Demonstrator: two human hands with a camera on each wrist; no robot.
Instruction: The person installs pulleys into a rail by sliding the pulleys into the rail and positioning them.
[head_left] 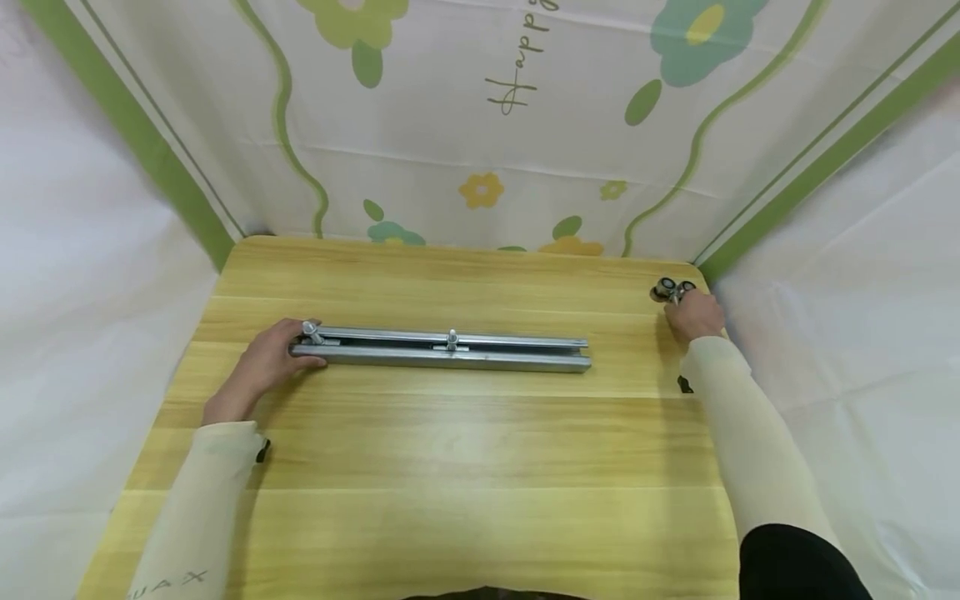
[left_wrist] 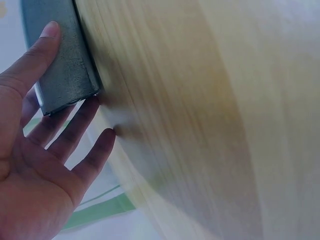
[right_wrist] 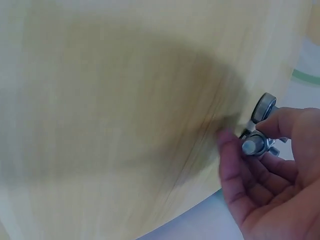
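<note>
A silver metal channel rail (head_left: 465,361) with a slot along its top lies across the table. Two bolts stand up out of the slot: one bolt (head_left: 452,340) near the middle, another bolt (head_left: 311,329) at the left end. My left hand (head_left: 266,358) grips that left end, its thumb on the near side wall (left_wrist: 67,70) and some fingers behind and at the end. At the far right corner, my right hand (head_left: 696,317) pinches a small metal roller trolley (head_left: 666,288) with round wheels and a bolt end (right_wrist: 254,145). The fingers partly hide the trolley.
The wooden table (head_left: 450,467) has a rounded far edge close behind the trolley. A white cloth with printed flowers (head_left: 480,190) hangs behind it, and white sheets (head_left: 847,333) flank both sides.
</note>
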